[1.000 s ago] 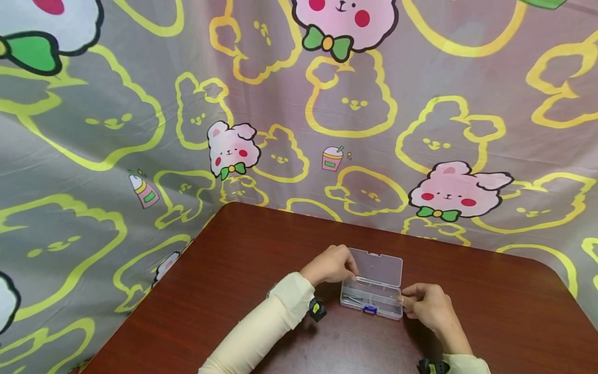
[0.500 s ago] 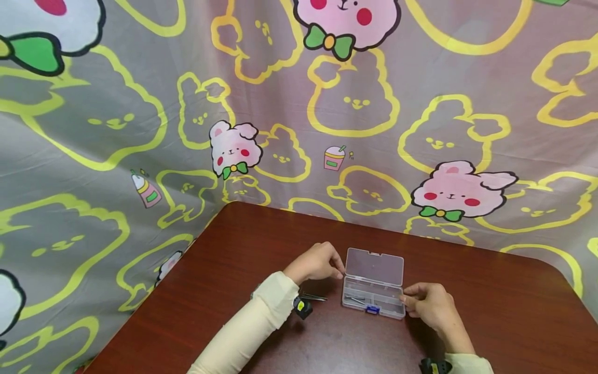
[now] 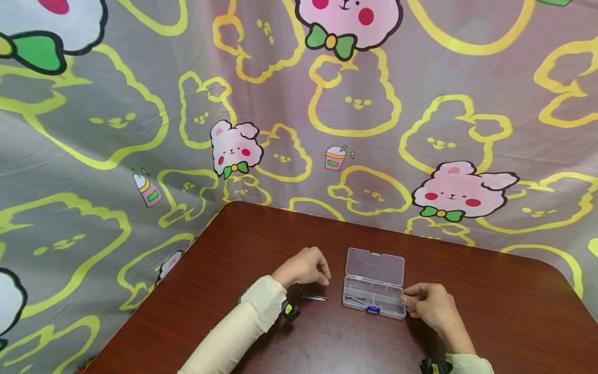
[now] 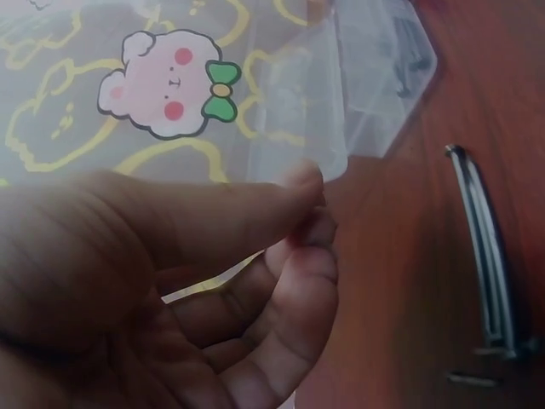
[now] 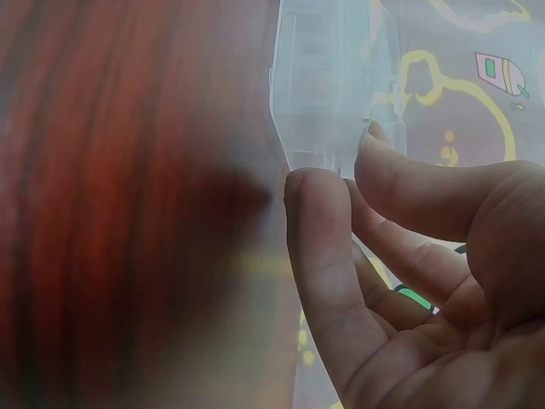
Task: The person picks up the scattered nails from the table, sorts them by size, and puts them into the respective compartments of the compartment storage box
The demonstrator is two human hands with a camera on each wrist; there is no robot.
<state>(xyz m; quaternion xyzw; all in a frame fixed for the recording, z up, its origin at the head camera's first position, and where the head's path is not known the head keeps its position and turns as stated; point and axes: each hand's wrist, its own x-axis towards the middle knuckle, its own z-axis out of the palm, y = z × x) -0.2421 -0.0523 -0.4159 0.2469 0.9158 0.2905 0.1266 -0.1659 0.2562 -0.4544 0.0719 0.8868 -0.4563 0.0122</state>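
Note:
A clear plastic compartment box sits on the table with its lid raised back and a blue latch at the front. Thin metal nails lie in its front left compartment. My right hand pinches the right end of the box between thumb and fingers. Left of the box, my left hand hovers with bent fingers, thumb near the index fingertip, and nothing shows between them. Several long silver nails lie together on the table just below it; a short metal piece lies beside them in the left wrist view.
The dark red-brown wooden table has a patterned cloth hanging along its back and left sides. A wrist camera is strapped on the left wrist and another camera on the right.
My left hand has moved left, away from over the box, to above the loose nails, which have come into view. My right hand keeps its place at the box's right end.

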